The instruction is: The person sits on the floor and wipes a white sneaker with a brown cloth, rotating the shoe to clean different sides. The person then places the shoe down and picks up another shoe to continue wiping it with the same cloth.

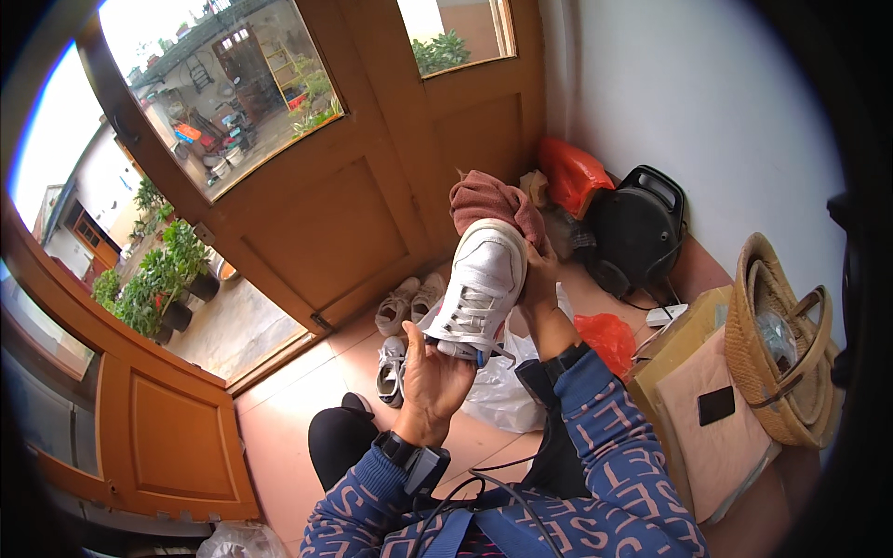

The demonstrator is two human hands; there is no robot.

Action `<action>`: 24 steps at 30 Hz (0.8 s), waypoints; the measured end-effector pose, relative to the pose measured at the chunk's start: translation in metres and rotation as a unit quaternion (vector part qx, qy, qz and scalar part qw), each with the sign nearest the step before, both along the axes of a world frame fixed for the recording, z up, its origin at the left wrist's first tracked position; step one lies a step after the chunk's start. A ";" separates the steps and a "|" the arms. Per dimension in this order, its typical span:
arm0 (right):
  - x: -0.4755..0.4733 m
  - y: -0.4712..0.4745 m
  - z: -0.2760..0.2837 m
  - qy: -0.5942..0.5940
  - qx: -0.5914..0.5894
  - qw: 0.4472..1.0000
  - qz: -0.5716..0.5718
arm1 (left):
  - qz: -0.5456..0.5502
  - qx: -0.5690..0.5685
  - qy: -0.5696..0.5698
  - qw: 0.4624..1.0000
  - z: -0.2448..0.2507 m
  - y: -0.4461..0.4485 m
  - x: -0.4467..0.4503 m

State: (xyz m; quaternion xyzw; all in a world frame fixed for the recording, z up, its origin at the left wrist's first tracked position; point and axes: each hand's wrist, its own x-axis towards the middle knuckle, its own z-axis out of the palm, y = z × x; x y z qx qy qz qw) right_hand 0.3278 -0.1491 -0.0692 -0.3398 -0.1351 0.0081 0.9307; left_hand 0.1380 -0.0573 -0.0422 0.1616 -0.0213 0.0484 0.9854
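A white lace-up sneaker point(486, 268) is held up before me, toe pointing away and laces facing up. My left hand point(438, 383) grips it at the heel and ankle opening, thumb along the side. At the right side of the toe, my right hand point(537, 279) holds a bunched reddish-brown cloth point(492, 199). The cloth lies against the toe end and the right side of the shoe. Most of the right hand's fingers are hidden behind the shoe and cloth. Beneath the shoe, a white plastic bag point(506, 390) lies on the tiled floor.
Pairs of sneakers point(398, 307) stand by the wooden door point(321, 230), with another dark-and-white shoe point(390, 370) nearer. At right are a black appliance point(638, 230), red plastic bags point(605, 342), a cardboard box point(673, 397) and a woven basket point(767, 376). Cables point(513, 492) hang across my lap.
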 end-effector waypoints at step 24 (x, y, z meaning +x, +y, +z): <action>-0.024 0.043 0.013 -0.315 -0.300 0.898 -0.066 | 0.221 0.394 0.191 0.872 -0.029 0.132 0.047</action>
